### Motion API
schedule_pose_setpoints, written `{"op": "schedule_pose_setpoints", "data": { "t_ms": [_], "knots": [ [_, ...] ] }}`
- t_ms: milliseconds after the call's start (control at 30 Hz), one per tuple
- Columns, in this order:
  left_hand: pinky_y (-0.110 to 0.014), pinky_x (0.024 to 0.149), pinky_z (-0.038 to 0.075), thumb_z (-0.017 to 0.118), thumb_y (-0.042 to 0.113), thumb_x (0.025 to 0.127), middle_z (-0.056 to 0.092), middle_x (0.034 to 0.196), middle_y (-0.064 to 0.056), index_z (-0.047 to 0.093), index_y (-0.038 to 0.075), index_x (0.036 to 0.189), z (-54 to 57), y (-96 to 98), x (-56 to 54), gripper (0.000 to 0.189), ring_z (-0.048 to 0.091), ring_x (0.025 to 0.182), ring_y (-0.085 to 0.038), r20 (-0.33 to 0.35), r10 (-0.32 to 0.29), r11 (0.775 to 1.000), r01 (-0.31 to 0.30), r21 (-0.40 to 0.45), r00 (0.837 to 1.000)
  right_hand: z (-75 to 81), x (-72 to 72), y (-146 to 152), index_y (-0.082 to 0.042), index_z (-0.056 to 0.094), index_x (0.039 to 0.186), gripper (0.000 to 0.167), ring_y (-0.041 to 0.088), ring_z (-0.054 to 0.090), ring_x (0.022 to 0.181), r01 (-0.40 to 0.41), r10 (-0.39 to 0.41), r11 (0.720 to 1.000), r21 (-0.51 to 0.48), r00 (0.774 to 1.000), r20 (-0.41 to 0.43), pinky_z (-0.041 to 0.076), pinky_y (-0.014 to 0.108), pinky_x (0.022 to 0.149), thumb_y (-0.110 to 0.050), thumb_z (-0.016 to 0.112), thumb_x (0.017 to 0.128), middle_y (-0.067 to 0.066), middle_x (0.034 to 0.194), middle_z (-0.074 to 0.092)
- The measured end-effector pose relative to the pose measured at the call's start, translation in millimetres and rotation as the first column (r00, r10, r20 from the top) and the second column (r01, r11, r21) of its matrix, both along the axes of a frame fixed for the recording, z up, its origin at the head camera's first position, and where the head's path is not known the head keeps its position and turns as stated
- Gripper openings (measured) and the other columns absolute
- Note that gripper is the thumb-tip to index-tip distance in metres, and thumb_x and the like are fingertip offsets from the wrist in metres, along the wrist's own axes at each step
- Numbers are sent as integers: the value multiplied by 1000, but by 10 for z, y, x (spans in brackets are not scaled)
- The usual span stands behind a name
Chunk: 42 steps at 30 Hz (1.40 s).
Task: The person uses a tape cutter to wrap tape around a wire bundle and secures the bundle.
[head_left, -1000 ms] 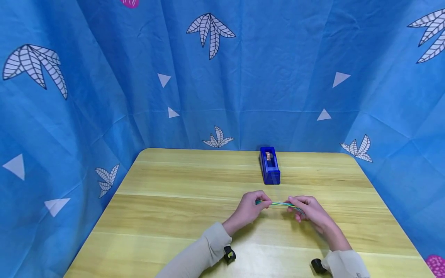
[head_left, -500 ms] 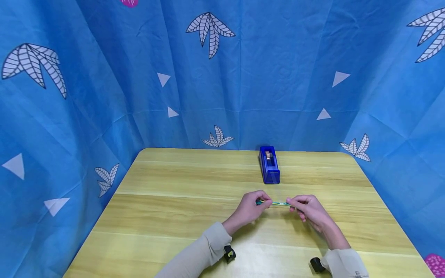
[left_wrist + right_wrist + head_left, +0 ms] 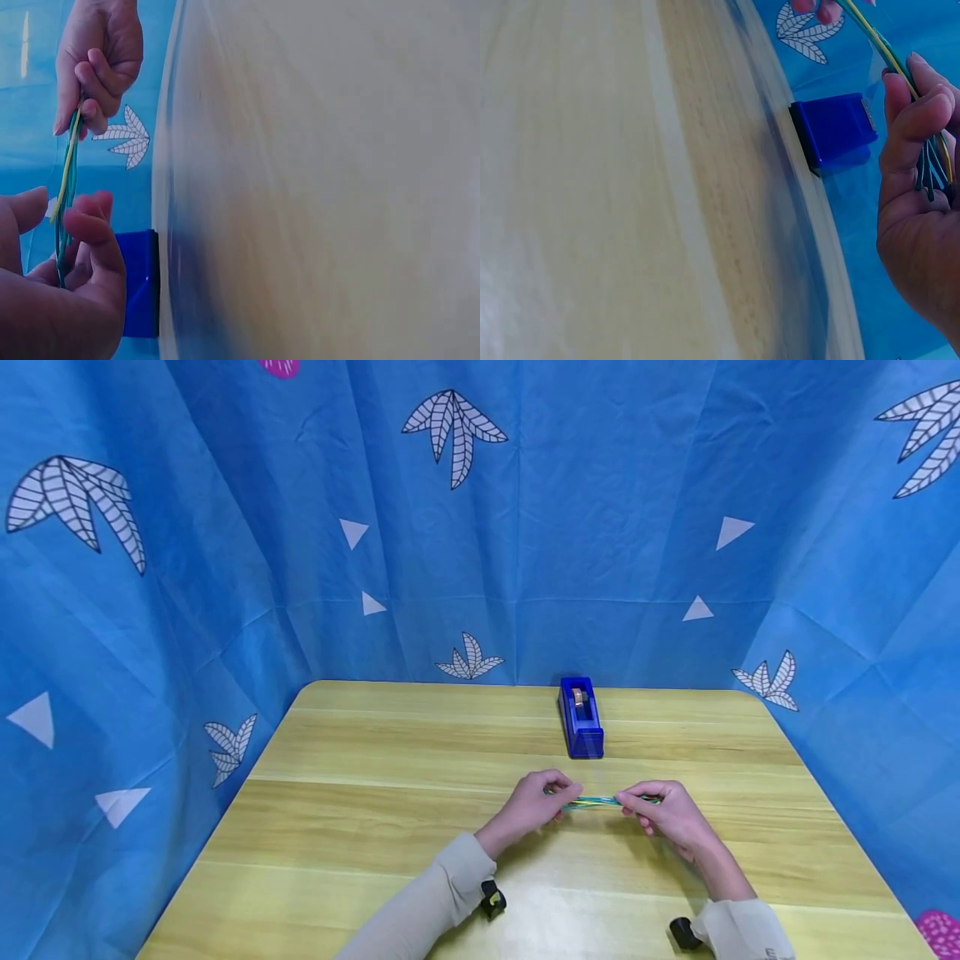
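A bundle of thin green and yellow wires [image 3: 592, 802] stretches between both hands above the table, its strands slightly spread. My left hand [image 3: 534, 802] holds its left end between curled fingers; in the left wrist view the left thumb [image 3: 28, 208] stands a little off the strands. My right hand [image 3: 667, 814] pinches the other part between thumb and fingers. Looped wire ends [image 3: 930, 176] stick out past the right fingers in the right wrist view. Just beyond the hands stands a blue tape dispenser [image 3: 582, 718] with a roll in it.
A faint clear strip [image 3: 592, 772], seemingly tape, runs from the dispenser toward the wires. The wooden table [image 3: 390, 752] ends at a blue patterned curtain [image 3: 600, 527] behind and at both sides.
The left hand has shifted slightly left. More of the wires shows between the hands, looser and more spread, and an end now shows past the right fingers. The dispenser has stayed in place.
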<state>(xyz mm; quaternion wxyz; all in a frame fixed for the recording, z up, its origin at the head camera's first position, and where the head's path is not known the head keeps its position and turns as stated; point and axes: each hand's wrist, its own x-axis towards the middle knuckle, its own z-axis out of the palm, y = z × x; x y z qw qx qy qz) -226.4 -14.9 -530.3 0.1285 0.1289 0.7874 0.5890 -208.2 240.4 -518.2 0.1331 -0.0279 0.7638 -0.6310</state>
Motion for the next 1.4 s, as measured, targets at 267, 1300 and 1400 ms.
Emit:
{"op": "schedule_pose_setpoints", "data": {
  "t_ms": [267,1300,1400],
  "knots": [
    [-21,51,45,76,23,96,72,79,3,78,13,94,20,70,42,10,55,57,-10,94,18,998,-24,64,995,-6,-15,-15,9,74,109,31,7,53,57,21,-21,1000,23,999,-29,48,21,52,-20,75,97,-2,79,71],
    [-18,73,49,78,23,94,76,88,9,81,15,93,18,59,13,8,60,77,3,-283,26,998,-43,-51,959,-39,-91,74,-20,78,98,15,-1,48,53,-133,152,974,-182,984,93,39,14,48,-19,65,104,-7,75,71],
    [-18,69,50,79,23,94,75,87,9,81,15,94,21,60,17,8,59,75,2,-277,29,997,-47,-57,960,-45,-93,66,-19,80,96,13,0,49,53,-114,130,979,-171,988,87,40,14,49,-16,68,102,-5,76,72]
  ]
}}
